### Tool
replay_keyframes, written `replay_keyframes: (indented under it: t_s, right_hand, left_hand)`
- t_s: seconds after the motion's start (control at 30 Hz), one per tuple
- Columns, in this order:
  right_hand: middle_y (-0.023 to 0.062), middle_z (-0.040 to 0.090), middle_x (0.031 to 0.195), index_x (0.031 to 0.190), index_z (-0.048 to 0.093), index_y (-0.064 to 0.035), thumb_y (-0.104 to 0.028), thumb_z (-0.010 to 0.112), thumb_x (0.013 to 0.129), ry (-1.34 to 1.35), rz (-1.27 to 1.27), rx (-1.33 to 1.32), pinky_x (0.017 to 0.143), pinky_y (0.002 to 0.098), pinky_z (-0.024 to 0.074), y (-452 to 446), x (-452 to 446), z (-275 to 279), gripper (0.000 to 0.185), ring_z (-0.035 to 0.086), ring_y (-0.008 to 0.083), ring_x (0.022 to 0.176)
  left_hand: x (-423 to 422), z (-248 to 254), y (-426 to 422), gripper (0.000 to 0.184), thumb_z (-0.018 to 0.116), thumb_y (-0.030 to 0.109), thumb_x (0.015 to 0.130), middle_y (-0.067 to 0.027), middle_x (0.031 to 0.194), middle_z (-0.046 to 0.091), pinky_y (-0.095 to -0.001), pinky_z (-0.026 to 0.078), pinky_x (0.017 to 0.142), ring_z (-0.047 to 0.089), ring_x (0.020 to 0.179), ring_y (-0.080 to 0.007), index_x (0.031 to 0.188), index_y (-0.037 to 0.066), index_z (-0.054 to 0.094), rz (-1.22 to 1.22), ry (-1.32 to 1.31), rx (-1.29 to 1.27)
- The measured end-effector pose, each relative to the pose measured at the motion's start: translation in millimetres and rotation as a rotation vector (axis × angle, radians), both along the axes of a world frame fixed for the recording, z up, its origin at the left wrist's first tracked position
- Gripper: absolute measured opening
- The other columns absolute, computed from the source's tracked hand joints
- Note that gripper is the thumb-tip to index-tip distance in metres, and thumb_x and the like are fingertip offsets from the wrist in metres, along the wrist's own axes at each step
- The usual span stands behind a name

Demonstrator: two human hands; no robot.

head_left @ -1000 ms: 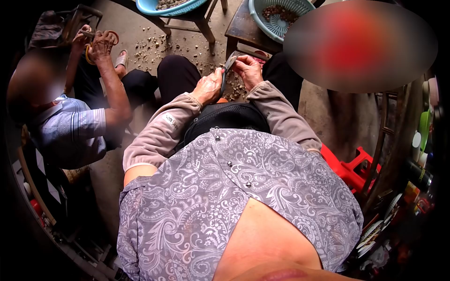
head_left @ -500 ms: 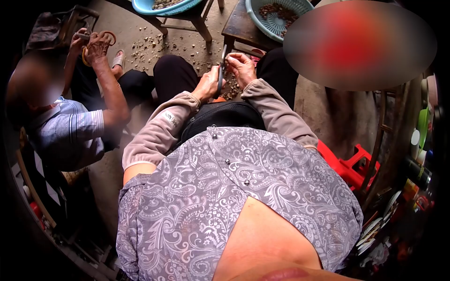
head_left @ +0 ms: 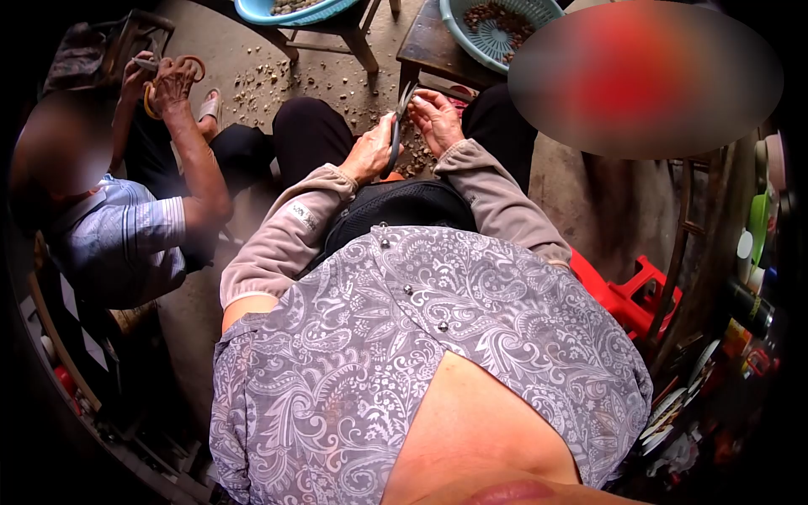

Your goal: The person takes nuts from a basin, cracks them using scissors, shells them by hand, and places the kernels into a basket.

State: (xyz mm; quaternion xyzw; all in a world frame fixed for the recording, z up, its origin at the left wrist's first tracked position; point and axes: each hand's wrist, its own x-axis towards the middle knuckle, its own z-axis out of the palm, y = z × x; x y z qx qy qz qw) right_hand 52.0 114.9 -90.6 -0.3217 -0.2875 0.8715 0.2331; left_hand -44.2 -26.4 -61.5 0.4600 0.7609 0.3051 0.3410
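Note:
My left hand [head_left: 369, 156] is wrapped round the dark handles of a scissor-like cutting tool [head_left: 395, 145], whose metal blades point up and away from me. Just right of the blades, my right hand [head_left: 437, 126] has thumb and fingers pinched together at the tip; what they hold is too small to make out. Both hands are above my lap, close together. Beneath and beyond them, small brownish pieces [head_left: 415, 158] are scattered on the floor.
A blue basin [head_left: 313, 17] of small pieces rests on a stool ahead. A pale blue-green basket [head_left: 461, 38] with brown pieces sits on a wooden stool [head_left: 418, 46]. At left, a seated co-worker [head_left: 126, 227] holds orange-handled scissors [head_left: 196, 67]. A red plastic stool [head_left: 627, 295] is at right.
My right fingers, lower and slightly apart from the blades half a second ago, are now up beside the blade tips. The blades look spread slightly. The whole view has shifted a little.

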Motion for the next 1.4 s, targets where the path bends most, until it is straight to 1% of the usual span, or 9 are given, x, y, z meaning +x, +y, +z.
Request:
replay_keyframes:
  t_s: [0.27,0.67,0.8,0.9,0.93,1.03,1.1,1.23,1.4]
  right_hand:
    - [0.0032,0.064,0.080,0.090,0.060,-0.0015,-0.005,0.064,0.083,-0.074,0.041,0.266,0.064,0.0216,0.0490,-1.0,-1.2,-1.1,0.009,0.059,0.0096,0.068]
    - [0.0050,0.064,0.080,0.089,0.062,0.0005,-0.004,0.064,0.082,-0.208,0.073,0.364,0.063,0.0227,0.0501,2.1,-1.9,-4.1,0.009,0.060,0.0105,0.069]
    - [0.0050,0.064,0.082,0.092,0.061,0.0002,-0.005,0.063,0.083,-0.180,0.077,0.306,0.064,0.0230,0.0516,1.9,-1.8,-1.3,0.010,0.062,0.0118,0.072]
    - [0.0051,0.063,0.086,0.096,0.060,-0.0007,-0.004,0.062,0.084,-0.061,0.033,0.103,0.065,0.0230,0.0529,2.3,-0.6,5.5,0.012,0.063,0.0132,0.075]
    - [0.0054,0.062,0.088,0.098,0.059,-0.0015,-0.004,0.060,0.085,-0.043,0.031,0.069,0.066,0.0223,0.0535,3.2,0.3,6.7,0.013,0.063,0.0137,0.077]
    - [0.0056,0.062,0.087,0.098,0.058,-0.0020,-0.004,0.060,0.085,-0.006,-0.029,0.032,0.066,0.0213,0.0527,5.2,3.8,9.9,0.012,0.062,0.0128,0.078]
    - [0.0037,0.062,0.087,0.097,0.058,-0.0037,-0.004,0.060,0.085,0.009,-0.075,0.059,0.067,0.0200,0.0508,7.0,6.1,5.2,0.012,0.061,0.0110,0.077]
    - [0.0011,0.062,0.088,0.097,0.059,-0.0065,-0.005,0.061,0.085,-0.033,-0.141,0.119,0.066,0.0200,0.0497,13.3,12.6,-3.5,0.012,0.061,0.0098,0.078]
    - [0.0006,0.062,0.089,0.099,0.059,-0.0074,-0.006,0.062,0.085,-0.045,-0.176,0.103,0.067,0.0215,0.0499,18.8,15.7,-2.3,0.014,0.061,0.0102,0.078]
  left_hand:
    - [-0.5,2.0,-4.1,0.063,0.061,0.018,0.080,-0.0296,0.092,0.059,-0.0475,0.045,0.074,0.058,0.088,-0.0450,0.129,-0.002,0.026,-0.100,0.138,0.001]
    - [-1.2,7.3,-3.4,0.045,0.054,0.012,0.083,-0.0171,0.075,0.061,-0.0343,0.048,0.061,0.061,0.065,-0.0257,0.122,-0.003,0.037,-0.076,-0.096,0.064]
    - [-5.2,19.7,-1.0,0.042,0.052,0.017,0.083,-0.0102,0.080,0.062,-0.0282,0.048,0.061,0.060,0.066,-0.0158,0.120,0.000,0.041,0.063,-0.683,-0.054]
    - [-16.2,-8.3,3.8,0.043,0.052,0.019,0.082,-0.0123,0.085,0.061,-0.0284,0.048,0.063,0.060,0.071,-0.0166,0.119,0.000,0.041,0.183,-0.550,0.039]
    - [-25.9,-11.5,8.7,0.046,0.054,0.020,0.081,-0.0152,0.087,0.060,-0.0307,0.048,0.067,0.061,0.077,-0.0203,0.120,0.000,0.040,0.018,-0.200,0.111]
    - [-41.5,-2.0,39.1,0.049,0.056,0.024,0.081,-0.0202,0.089,0.060,-0.0366,0.047,0.072,0.061,0.082,-0.0283,0.120,-0.001,0.040,0.069,-0.054,0.039]
    - [-51.3,7.9,71.3,0.048,0.060,0.028,0.080,-0.0294,0.097,0.059,-0.0460,0.046,0.076,0.059,0.089,-0.0428,0.113,-0.002,0.041,0.106,0.186,0.019]
    - [-66.4,16.5,140.1,0.039,0.059,0.027,0.082,-0.0301,0.094,0.060,-0.0487,0.047,0.078,0.057,0.092,-0.0456,0.099,-0.002,0.042,0.064,0.433,-0.139]
    - [-73.9,-3.2,202.6,0.042,0.063,0.030,0.080,-0.0282,0.093,0.061,-0.0464,0.048,0.078,0.060,0.092,-0.0413,0.101,-0.003,0.045,-0.006,0.521,-0.081]
